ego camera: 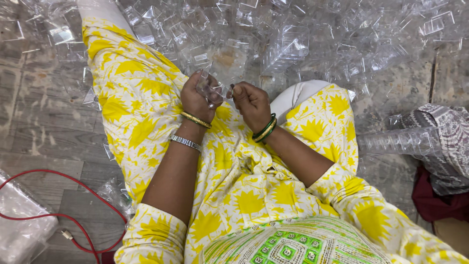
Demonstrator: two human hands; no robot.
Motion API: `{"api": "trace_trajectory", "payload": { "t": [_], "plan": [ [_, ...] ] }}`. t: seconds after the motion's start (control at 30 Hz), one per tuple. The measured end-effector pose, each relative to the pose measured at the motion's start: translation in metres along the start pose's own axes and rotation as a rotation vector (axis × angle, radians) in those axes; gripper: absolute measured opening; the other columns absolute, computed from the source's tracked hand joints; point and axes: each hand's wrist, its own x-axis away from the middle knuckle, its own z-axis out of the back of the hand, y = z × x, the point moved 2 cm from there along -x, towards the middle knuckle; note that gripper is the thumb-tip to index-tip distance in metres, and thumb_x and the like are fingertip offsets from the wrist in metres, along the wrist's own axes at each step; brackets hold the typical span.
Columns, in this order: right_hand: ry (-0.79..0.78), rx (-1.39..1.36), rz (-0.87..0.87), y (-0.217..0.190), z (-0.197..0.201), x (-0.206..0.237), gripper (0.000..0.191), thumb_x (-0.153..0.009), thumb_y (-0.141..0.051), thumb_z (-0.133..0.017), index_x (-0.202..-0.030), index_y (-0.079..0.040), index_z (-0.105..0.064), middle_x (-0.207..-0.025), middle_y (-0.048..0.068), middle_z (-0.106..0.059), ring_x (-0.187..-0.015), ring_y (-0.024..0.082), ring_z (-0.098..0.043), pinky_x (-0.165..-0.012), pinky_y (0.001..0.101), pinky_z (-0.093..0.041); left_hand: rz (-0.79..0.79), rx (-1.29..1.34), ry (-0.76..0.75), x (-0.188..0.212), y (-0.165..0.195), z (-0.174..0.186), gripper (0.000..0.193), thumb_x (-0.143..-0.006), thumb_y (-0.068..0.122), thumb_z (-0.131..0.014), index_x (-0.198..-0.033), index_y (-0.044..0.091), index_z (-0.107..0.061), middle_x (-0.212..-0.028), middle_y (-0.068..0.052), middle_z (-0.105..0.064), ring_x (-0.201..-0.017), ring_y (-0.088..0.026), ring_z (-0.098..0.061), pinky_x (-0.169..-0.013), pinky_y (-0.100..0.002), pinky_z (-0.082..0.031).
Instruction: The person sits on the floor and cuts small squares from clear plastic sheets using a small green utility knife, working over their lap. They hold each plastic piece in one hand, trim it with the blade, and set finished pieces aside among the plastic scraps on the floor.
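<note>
Fingers (205, 78) of both hands around a clear plastic piece (211, 89).

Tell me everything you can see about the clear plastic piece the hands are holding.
The clear plastic piece is small, transparent and glossy, looking like thin moulded plastic with folded edges; its exact shape is hard to tell. It sits above the lap, gripped mainly in the left hand, whose fingers curl around it. The right hand is closed beside it, fingertips at its edge. Beyond it, a pile of similar clear pieces covers the floor.
</note>
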Motion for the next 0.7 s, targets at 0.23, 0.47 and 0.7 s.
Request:
{"api": "trace_trajectory", "payload": {
  "t": [0.23, 0.47, 0.7],
  "plan": [
    [-0.016, 0.020, -0.104, 0.009, 0.007, -0.009, 0.043, -0.108, -0.041, -0.056, -0.091, -0.004, -0.070, -0.067, -0.006, -0.053, -0.061, 0.003, -0.045, -0.055, 0.0224, -0.036, -0.112, -0.074, 0.139, -0.003, 0.000, 0.000, 0.026, -0.101, 0.029, -0.052, -0.081, 0.012, -0.053, -0.062, -0.005, -0.053, -0.045, -0.017, -0.048, -0.036, -0.030, -0.032],
    [-0.152, -0.153, -0.167, 0.004, 0.011, -0.001, 0.036, -0.105, -0.038, -0.061, -0.092, -0.006, -0.072, -0.066, -0.007, -0.056, -0.057, 0.002, -0.047, -0.051, 0.0210, -0.035, -0.190, -0.107, 0.182, 0.000, 0.009, -0.004, 0.017, -0.101, 0.028, -0.052, -0.088, 0.017, -0.050, -0.064, -0.002, -0.052, -0.045, -0.013, -0.047, -0.035, -0.028, -0.030],
    [0.147, -0.064, -0.220, 0.009, 0.030, -0.023, 0.015, -0.096, -0.019, -0.076, -0.092, -0.005, -0.071, -0.073, -0.005, -0.064, -0.060, 0.002, -0.052, -0.051, 0.0216, -0.040, -0.176, -0.427, -0.135, 0.013, 0.005, -0.022, 0.012, -0.106, 0.021, -0.054, -0.099, 0.012, -0.056, -0.081, 0.001, -0.052, -0.062, -0.010, -0.050, -0.045, -0.026, -0.033]
  ]
}}
